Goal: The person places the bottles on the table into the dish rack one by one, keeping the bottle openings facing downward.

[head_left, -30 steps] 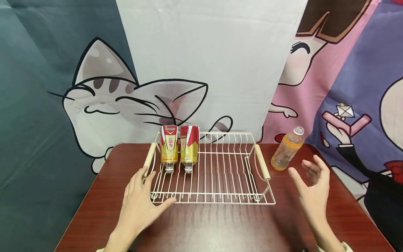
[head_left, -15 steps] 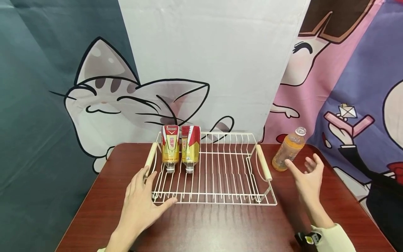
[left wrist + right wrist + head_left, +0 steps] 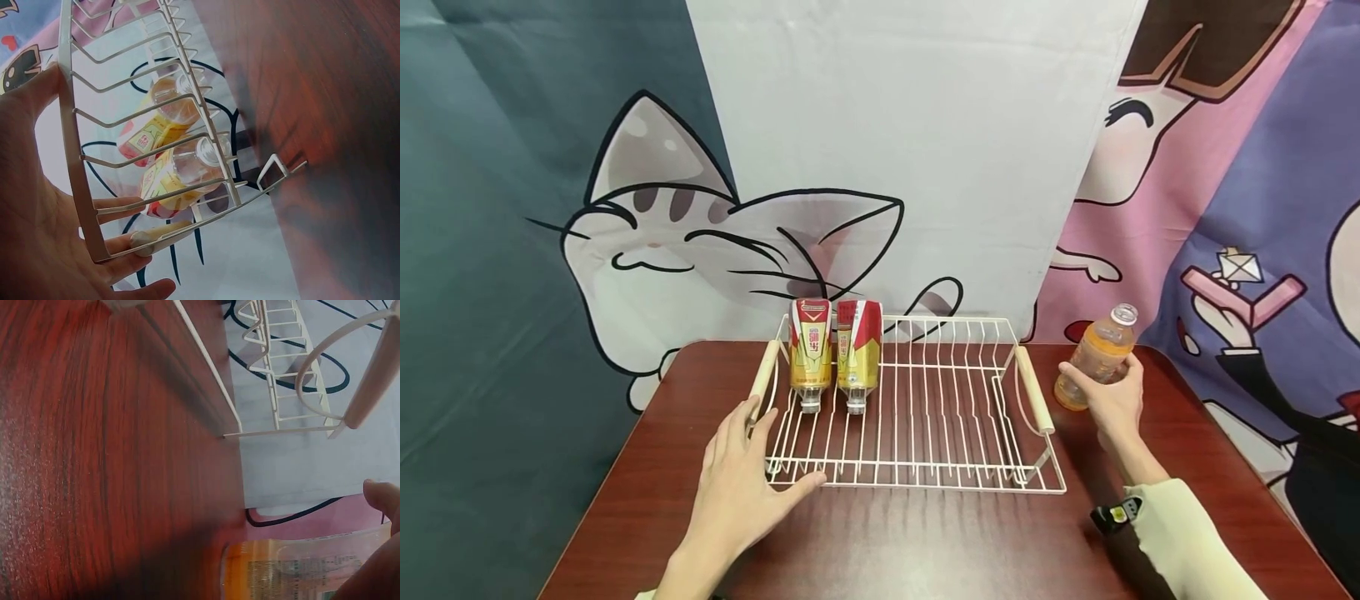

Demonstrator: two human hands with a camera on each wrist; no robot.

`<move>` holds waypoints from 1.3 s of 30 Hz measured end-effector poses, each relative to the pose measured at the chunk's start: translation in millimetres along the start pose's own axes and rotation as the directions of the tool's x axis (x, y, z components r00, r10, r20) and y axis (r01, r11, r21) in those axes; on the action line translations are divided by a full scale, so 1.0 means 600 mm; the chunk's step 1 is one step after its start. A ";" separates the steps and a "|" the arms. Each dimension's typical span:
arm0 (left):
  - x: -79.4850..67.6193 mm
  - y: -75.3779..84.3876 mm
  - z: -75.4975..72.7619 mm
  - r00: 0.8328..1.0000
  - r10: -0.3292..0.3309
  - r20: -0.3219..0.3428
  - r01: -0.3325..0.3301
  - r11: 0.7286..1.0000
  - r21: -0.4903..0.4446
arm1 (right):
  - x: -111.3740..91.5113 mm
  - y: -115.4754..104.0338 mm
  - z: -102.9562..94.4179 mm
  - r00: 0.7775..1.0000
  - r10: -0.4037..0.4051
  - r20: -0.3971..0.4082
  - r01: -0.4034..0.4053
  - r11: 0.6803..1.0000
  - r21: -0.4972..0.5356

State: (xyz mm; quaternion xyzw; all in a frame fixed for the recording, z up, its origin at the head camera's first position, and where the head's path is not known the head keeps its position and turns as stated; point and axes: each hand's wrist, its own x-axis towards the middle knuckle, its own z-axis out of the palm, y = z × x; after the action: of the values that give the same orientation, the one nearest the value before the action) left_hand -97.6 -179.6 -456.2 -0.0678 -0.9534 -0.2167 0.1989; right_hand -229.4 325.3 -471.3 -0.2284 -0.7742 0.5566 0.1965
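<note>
A white wire dish rack with pale wooden handles stands on the table. Two clear bottles with red and yellow labels lie at its left end, a left one and a right one, white caps toward me. My left hand rests at the rack's front left corner, fingers fairly straight by the left handle and thumb along the front rail. Right of the rack, my right hand grips an orange-banded clear bottle, thumb on its near side; some fingers are hidden behind it.
The dark red wooden table runs back to a cloth backdrop printed with cartoon figures. The rack's right handle stands between the rack's slots and the orange-banded bottle. A dark device sits at the right wrist.
My right hand has moved left and forward to the orange-banded bottle and closed around it. My left hand stays at the rack's corner. The view has shifted slightly.
</note>
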 end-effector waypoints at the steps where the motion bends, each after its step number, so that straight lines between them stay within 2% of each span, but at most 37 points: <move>1: -0.001 0.000 0.000 1.000 0.002 -0.003 -0.002 1.000 0.002 | 0.002 0.002 0.001 1.000 0.002 0.001 -0.002 1.000 -0.019; 11: 0.000 0.001 0.001 1.000 -0.004 0.001 0.004 1.000 0.004 | 0.016 0.016 0.006 1.000 -0.001 0.011 0.002 0.999 -0.037; 28: 0.001 0.001 0.000 1.000 0.001 0.003 -0.001 1.000 0.015 | 0.028 0.017 -0.001 0.999 0.010 0.030 -0.008 0.998 -0.065; 39: 0.001 0.001 0.001 1.000 0.005 -0.002 -0.005 1.000 0.011 | 0.007 0.005 -0.018 1.000 0.000 0.014 0.001 1.000 -0.025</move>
State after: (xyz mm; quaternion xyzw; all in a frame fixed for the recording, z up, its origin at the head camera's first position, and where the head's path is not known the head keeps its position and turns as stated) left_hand -98.0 -178.8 -456.1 -0.0689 -0.9541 -0.2110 0.2009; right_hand -226.1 336.8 -470.7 -0.2267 -0.7826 0.5483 0.1883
